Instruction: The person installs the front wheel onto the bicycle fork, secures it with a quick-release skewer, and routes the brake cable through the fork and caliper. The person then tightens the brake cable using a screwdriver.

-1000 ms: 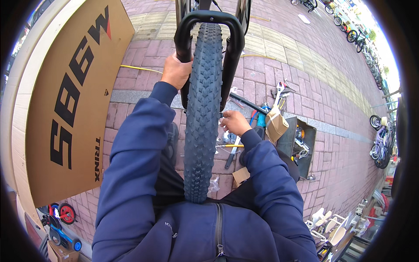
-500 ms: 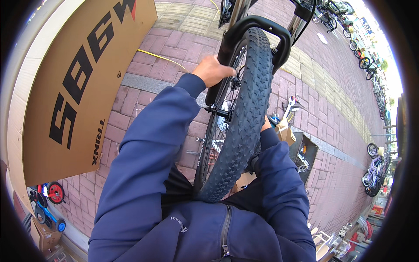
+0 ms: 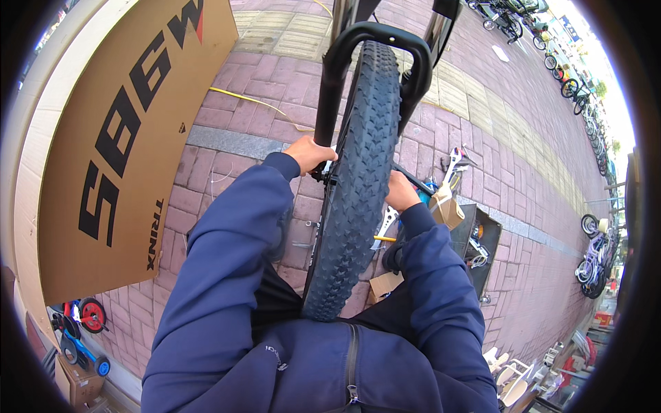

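A bicycle's front wheel with a black knobby tyre stands upright between my legs. The black suspension fork straddles it, one leg on each side, with its arch over the top of the tyre. At the lower end of the left fork leg, by the hub, my left hand is closed round the leg with the thumb towards the spokes. My right hand is curled in close to the hub on the tyre's other side. Its fingertips are hidden, so I cannot see what they grip.
A large cardboard box stands on the left. To the right lie a white wrench-like tool, a small carton and a dark metal toolbox. Cardboard lies by my feet. Parked bicycles line the far right.
My left hand has moved down the fork leg to the hub end. The fork and wheel have shifted left and straightened. My right hand has come out from behind the tyre.
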Demonstrator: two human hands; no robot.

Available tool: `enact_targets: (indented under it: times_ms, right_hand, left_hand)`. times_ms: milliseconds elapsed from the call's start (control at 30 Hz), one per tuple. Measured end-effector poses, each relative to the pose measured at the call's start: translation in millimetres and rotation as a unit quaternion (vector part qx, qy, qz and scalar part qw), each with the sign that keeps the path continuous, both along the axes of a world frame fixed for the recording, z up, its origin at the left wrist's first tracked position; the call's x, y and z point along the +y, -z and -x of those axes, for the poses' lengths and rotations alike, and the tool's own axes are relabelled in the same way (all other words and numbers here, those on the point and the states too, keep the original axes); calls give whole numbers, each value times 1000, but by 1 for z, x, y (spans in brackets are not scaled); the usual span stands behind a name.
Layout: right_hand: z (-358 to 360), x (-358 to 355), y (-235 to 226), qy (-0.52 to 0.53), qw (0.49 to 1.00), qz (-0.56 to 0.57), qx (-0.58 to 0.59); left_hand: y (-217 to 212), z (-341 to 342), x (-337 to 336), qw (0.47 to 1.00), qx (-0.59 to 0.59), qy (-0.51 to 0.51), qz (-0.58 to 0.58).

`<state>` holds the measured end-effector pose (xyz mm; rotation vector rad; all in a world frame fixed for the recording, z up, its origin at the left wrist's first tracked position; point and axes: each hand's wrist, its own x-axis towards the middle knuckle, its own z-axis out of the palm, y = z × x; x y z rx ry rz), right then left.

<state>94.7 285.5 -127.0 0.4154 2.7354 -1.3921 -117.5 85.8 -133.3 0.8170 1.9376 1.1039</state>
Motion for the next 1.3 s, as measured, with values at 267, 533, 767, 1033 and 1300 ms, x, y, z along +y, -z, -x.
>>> enact_targets:
  times_ms: [267, 533, 767, 1033, 1300]
  right_hand:
    - [-9, -22, -4, 136, 971, 140, -135]
    - [6, -8, 58, 286, 877, 359, -141]
    - [-36, -42, 35, 294, 847, 432, -97]
    - [7, -6, 94, 220, 929, 295, 26]
    - [-41, -42, 50, 362, 877, 315, -6]
  left_hand:
    - [-6, -1, -11, 998, -49, -26, -16]
    - [0, -2, -13, 998, -2, -58, -23]
    - [3, -2, -8, 995, 2, -53, -83]
    - [25, -1, 1, 995, 31, -44, -81]
    - [16, -2, 3, 996, 24, -49, -73]
